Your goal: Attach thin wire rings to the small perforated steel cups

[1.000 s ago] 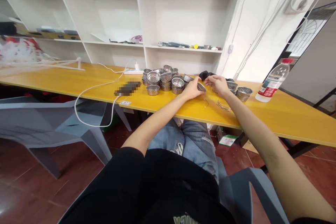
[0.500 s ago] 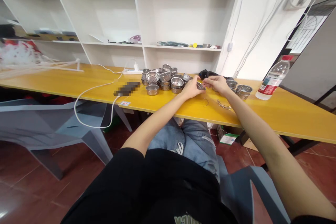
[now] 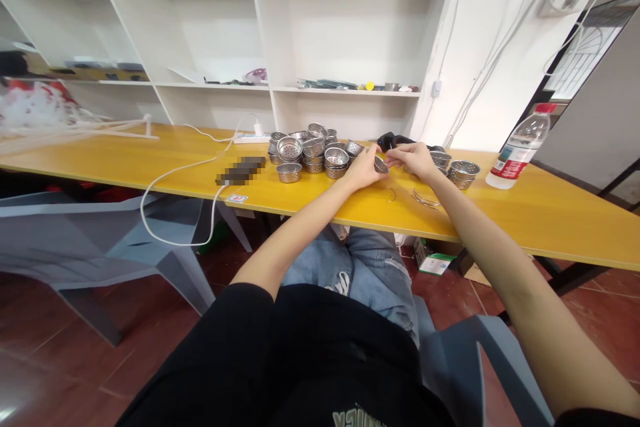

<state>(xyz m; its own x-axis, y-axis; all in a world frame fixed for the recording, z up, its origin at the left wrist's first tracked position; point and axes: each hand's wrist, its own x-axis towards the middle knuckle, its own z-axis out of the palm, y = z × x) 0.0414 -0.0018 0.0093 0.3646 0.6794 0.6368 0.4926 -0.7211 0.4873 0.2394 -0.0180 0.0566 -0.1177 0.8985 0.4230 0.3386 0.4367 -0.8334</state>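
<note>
My left hand (image 3: pixel 367 169) is closed around a small perforated metal strainer cup (image 3: pixel 381 165), tilted on its side above the yellow table. Just right of its rim is my right hand (image 3: pixel 413 159), its thumb and fingertips pinched together; whatever they hold is too small to make out. Below the hands a thin curved wire (image 3: pixel 391 195) lies on the table, and several more curved wires (image 3: pixel 425 199) lie beside it to the right. A heap of similar metal cups (image 3: pixel 314 148) stands left of my left hand, and a few cups (image 3: pixel 463 173) stand beyond my right forearm.
A water bottle with a red cap (image 3: pixel 520 147) stands on the right of the yellow table (image 3: pixel 565 220). At left a white cable (image 3: pixel 150 197) hangs over the table edge from a blurred-out dark device (image 3: pixel 241 171). White shelves (image 3: pixel 350 90) rise behind; a grey chair (image 3: pixel 100 240) is at left.
My right fingertips have shifted slightly away from the cup's rim. The left hand still grips the cup in nearly the same place, and the view has moved a little.
</note>
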